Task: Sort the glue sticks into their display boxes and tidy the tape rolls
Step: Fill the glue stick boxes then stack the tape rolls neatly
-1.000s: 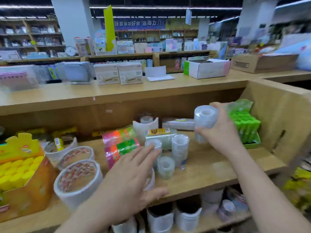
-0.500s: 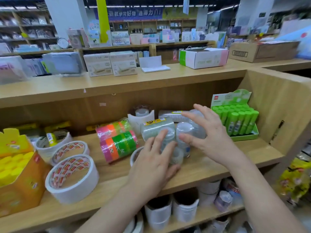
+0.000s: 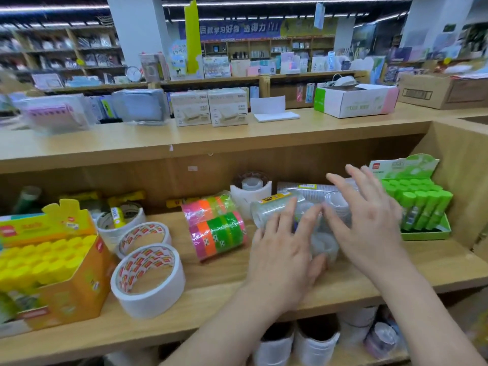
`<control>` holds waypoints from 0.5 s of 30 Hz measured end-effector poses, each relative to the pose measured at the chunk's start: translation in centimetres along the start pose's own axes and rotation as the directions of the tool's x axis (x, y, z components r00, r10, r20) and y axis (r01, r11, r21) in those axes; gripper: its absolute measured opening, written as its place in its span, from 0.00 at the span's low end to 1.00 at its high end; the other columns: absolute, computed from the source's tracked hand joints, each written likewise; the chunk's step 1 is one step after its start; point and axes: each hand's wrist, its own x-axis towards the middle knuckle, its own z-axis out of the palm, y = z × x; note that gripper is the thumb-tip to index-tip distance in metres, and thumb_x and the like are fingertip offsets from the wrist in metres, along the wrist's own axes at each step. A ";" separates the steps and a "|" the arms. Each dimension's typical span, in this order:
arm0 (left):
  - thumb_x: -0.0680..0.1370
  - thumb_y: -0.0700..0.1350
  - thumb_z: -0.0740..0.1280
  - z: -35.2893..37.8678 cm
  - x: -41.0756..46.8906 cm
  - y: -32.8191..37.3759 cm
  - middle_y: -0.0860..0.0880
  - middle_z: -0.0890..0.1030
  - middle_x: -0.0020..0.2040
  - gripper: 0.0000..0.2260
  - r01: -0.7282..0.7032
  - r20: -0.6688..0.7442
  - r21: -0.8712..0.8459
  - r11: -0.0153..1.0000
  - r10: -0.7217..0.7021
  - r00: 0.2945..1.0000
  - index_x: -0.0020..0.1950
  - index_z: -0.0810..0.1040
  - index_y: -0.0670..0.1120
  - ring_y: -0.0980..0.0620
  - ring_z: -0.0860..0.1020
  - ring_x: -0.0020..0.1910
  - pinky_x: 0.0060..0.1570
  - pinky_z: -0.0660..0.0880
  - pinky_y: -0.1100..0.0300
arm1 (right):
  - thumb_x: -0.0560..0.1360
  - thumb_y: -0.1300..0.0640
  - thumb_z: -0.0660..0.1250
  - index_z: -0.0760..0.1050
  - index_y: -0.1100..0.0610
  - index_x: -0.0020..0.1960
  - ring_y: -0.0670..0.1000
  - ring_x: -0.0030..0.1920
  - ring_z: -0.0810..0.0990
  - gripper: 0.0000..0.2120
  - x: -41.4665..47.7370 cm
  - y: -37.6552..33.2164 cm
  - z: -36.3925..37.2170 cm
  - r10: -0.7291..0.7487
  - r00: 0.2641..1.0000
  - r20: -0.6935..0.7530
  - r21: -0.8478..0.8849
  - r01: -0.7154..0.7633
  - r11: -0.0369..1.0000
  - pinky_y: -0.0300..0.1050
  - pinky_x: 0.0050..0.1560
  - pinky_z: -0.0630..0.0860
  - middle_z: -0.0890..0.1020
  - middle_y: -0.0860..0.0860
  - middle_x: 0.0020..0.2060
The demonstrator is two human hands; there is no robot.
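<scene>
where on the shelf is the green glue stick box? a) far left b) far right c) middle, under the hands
b: the green glue stick box stands at the far right of the shelf, and the yellow box at the far left.

On the long wooden shelf [image 3: 184,294], the orange cardboard display box of yellow-capped glue sticks [image 3: 76,289] stands at the far left. Just right of it lies a wide white tape roll [image 3: 148,282], with a second white tape roll [image 3: 144,235] behind it. The shrink-wrapped neon tape packs [image 3: 216,233] sit mid-shelf, one behind the other. Right of them is a cluster of small clear tape rolls [image 3: 274,211], with the left hand [image 3: 282,256] and right hand [image 3: 369,228] over it, perhaps touching. The green cardboard display box of green-capped glue sticks [image 3: 425,235] stands at the far right.
</scene>
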 end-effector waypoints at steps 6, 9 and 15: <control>0.77 0.66 0.47 -6.6 -0.8 -8.7 0.44 0.64 0.74 0.27 0.215 0.171 0.445 0.870 -0.318 0.932 0.69 0.65 0.53 0.41 0.64 0.71 0.65 0.64 0.44 | 0.76 0.43 0.51 0.70 0.46 0.70 0.47 0.74 0.62 0.25 1.1 -7.8 2.0 -0.301 0.935 0.185 0.215 0.261 0.941 0.53 0.65 0.62 0.69 0.46 0.72; 0.76 0.65 0.57 -7.3 -1.5 -9.9 0.45 0.70 0.69 0.27 0.159 0.325 0.538 0.828 -0.377 0.867 0.69 0.63 0.50 0.42 0.70 0.66 0.60 0.66 0.48 | 0.77 0.44 0.47 0.65 0.44 0.72 0.45 0.75 0.58 0.25 1.6 -10.1 4.5 -0.348 0.865 0.360 0.231 0.279 0.932 0.54 0.70 0.59 0.65 0.44 0.74; 0.75 0.60 0.64 -8.7 -2.4 -8.4 0.51 0.78 0.58 0.19 0.130 0.285 0.430 0.893 -0.271 0.919 0.61 0.67 0.52 0.44 0.74 0.59 0.52 0.67 0.50 | 0.82 0.55 0.52 0.61 0.43 0.74 0.44 0.76 0.55 0.21 3.2 -11.9 6.4 -0.388 0.744 0.545 0.234 0.309 0.922 0.51 0.70 0.55 0.62 0.43 0.75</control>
